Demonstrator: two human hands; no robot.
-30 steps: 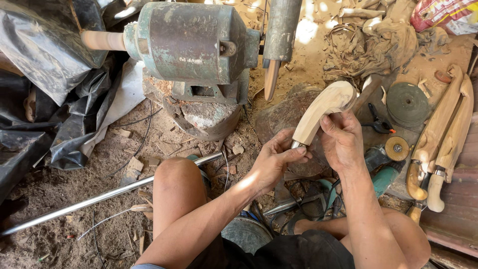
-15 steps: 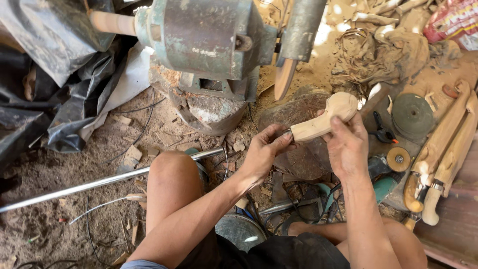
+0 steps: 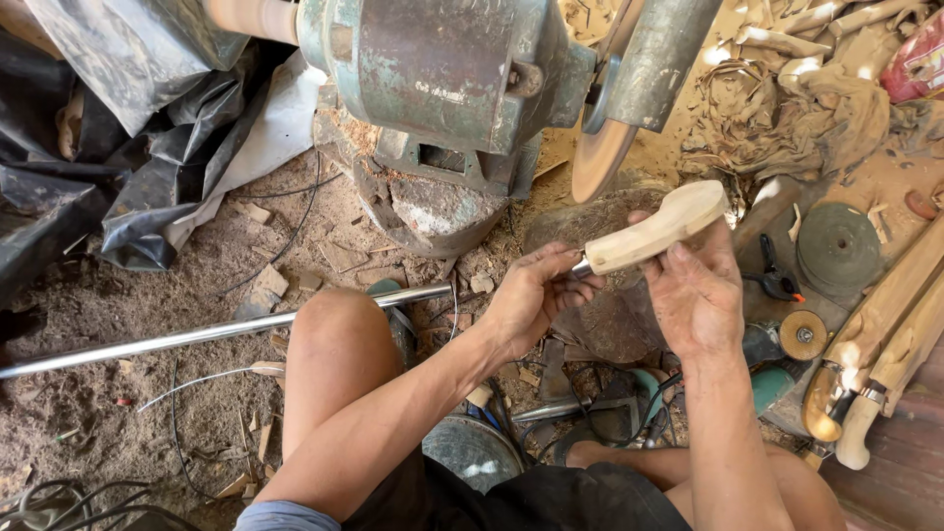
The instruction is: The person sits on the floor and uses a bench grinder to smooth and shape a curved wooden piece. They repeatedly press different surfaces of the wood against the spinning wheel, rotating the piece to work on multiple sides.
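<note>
— Where's the wooden handle [image 3: 654, 228] lying?

— Held up in front of the knees, just below and right of the sanding disc [image 3: 602, 157] on the grinder [image 3: 442, 69], not touching it. Its long axis runs from lower left up to the right, rounded butt highest.

— Which hand has which end?

— The left hand [image 3: 536, 295] pinches the narrow lower end, where a bit of metal shows, fingertips closed on it. The right hand [image 3: 696, 295] is closed on the thick end from beneath, thumb over the wood.

— Which sits nearer the disc?

— The left hand's end, I'd say; the butt points away to the right, toward the finished handles [image 3: 890, 324] lying on the ground.
</note>
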